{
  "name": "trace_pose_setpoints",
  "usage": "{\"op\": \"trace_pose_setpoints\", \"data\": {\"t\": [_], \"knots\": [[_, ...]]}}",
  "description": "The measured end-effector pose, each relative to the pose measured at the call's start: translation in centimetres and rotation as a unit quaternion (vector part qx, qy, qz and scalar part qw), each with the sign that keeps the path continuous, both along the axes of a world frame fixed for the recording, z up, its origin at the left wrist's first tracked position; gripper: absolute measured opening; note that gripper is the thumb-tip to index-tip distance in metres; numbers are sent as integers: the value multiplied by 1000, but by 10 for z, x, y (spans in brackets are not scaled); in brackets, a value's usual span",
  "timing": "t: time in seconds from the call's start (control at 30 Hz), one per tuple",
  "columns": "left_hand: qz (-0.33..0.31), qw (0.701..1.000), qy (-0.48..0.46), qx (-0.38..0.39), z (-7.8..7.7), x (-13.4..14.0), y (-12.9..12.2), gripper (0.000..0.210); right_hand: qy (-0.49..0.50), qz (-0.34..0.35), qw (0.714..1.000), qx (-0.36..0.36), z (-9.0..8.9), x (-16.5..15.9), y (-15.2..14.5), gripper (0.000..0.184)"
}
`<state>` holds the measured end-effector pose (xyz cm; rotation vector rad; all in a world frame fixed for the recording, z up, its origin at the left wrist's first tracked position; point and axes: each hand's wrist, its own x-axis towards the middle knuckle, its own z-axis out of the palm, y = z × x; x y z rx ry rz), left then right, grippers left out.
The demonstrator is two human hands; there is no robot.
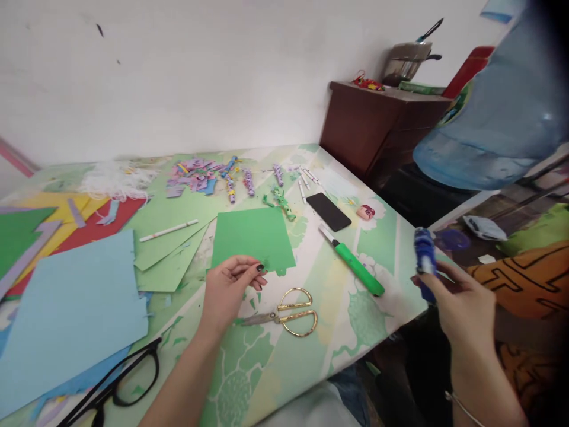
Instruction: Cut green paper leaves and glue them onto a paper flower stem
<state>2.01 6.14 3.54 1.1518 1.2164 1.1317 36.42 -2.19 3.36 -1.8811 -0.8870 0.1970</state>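
My left hand (231,287) is over the near edge of a green sheet (253,234), thumb and fingers pinched. At its fingertips shows what looks like a small green paper piece (265,261), hard to make out against the sheet. Past the table's right edge, my right hand (464,302) is closed around a blue bottle with a white patch (425,261), held upright. Gold-handled scissors (284,315) lie on the table near my left hand, blades toward it. A green stick lighter (355,265) rests between my hands.
Blue sheets (80,308) and black glasses (124,385) lie at left, with a white stick (169,230) on pale green paper. Behind are paper scraps (200,175), small decorated rolls (248,182), a green figure (281,201) and a phone (329,211). A water jug (489,124) stands right.
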Motion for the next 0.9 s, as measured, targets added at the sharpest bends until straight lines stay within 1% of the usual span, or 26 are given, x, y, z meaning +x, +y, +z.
{"op": "trace_pose_setpoints", "data": {"t": [0.03,0.07,0.1,0.13,0.2,0.23,0.37,0.43,0.47,0.53,0.6,0.7,0.8,0.9], "knots": [[3,1000,-2,-1,2,0,-2,11,73,15,996,58,5,-9,-2,26],[2,1000,-3,-3,4,0,-5,10,147,47,981,115,9,-19,-3,22],[-3,1000,-6,-4,6,0,-7,10,210,92,962,146,11,-29,-4,21],[-9,1000,-10,-4,7,0,-8,9,258,144,943,155,13,-41,-5,22],[-23,1000,-20,1,9,-1,-11,8,322,234,908,128,13,-65,-6,29],[-31,999,-24,5,9,-1,-12,8,342,261,896,110,12,-77,-7,31],[-46,998,-13,37,8,-1,-16,5,392,319,860,71,4,-114,-10,32],[-32,996,20,80,9,-1,-21,3,390,359,846,64,-1,-125,-12,26],[-19,992,46,117,9,-2,-23,5,385,382,838,57,-3,-128,-14,22],[8,968,113,222,8,-3,-30,14,374,419,827,41,-6,-131,-19,24],[24,924,184,334,6,-6,-37,24,371,442,816,34,-9,-132,-26,30],[6,855,249,454,4,-13,-45,44,392,452,800,47,-10,-133,-39,26],[-44,805,280,522,5,-19,-51,60,411,449,792,32,-8,-134,-49,22],[-67,773,319,545,8,-21,-54,65,396,449,801,10,-3,-134,-55,25]]}}
